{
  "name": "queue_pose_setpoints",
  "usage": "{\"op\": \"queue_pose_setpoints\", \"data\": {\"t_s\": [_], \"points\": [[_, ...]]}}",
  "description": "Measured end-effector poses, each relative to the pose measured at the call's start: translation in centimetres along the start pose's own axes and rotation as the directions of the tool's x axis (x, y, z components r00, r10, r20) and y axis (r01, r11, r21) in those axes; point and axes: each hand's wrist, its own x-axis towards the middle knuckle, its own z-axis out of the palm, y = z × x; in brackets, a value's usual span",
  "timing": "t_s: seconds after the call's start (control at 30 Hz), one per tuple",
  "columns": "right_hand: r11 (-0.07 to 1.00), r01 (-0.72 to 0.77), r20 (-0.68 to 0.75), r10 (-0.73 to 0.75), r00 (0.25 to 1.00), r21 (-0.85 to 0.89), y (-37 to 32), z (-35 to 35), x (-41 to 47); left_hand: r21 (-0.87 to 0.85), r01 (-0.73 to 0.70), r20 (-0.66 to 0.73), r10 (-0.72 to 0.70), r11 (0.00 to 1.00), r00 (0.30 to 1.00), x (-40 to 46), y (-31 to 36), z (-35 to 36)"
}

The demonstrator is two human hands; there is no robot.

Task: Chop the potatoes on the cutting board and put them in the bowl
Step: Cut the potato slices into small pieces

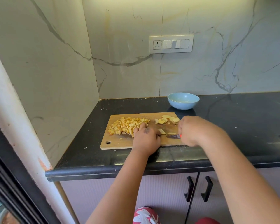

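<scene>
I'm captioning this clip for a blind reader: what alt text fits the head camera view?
A person's right hand holds a knife over a wooden cutting board while the left hand rests beside a pile of diced potato. Uncut potato slices lie at the board's far right, and a light blue bowl stands behind on the black counter.

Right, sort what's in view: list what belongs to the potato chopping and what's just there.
Part of the job:
cutting board
diced potato pile
potato slices
knife, held by the right hand
left hand
blue bowl

Just there:
switch panel
cabinet handles
</scene>
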Motion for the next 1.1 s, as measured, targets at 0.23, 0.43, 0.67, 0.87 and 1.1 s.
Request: {"op": "queue_pose_setpoints", "data": {"t_s": [0.23, 0.43, 0.67, 0.87, 1.1], "points": [[0.822, 0.057, -0.317, 0.153, 0.936, 0.566, 4.8, 2.6, -0.7, -0.168, 0.047, -0.035, -0.054, 0.985, 0.998, 0.7, 1.5, 0.4], [0.676, 0.096, -0.4, 0.311, 0.862, 0.731, 5.6, 8.6, 2.9, 0.053, 0.066, 0.001, -0.066, 0.996, 0.998, 2.1, 3.9, 0.4], [0.682, 0.181, -0.486, 0.285, 0.826, 0.709, 5.3, 10.5, 4.3, -0.148, -0.087, 0.205, 0.117, 0.985, 0.972, 3.8, 0.7, -0.8], [0.738, 0.231, -0.556, 0.229, 0.799, 0.634, 5.1, 11.1, 4.5, -0.223, -0.18, 0.18, 0.222, 0.958, 0.958, 4.0, -0.5, -0.9], [0.826, 0.255, -0.626, 0.144, 0.766, 0.502, 4.5, 11.6, 4.3, 0.16, -0.262, 0.061, 0.256, 0.952, 0.965, 3.7, 3.0, 0.7]]}}
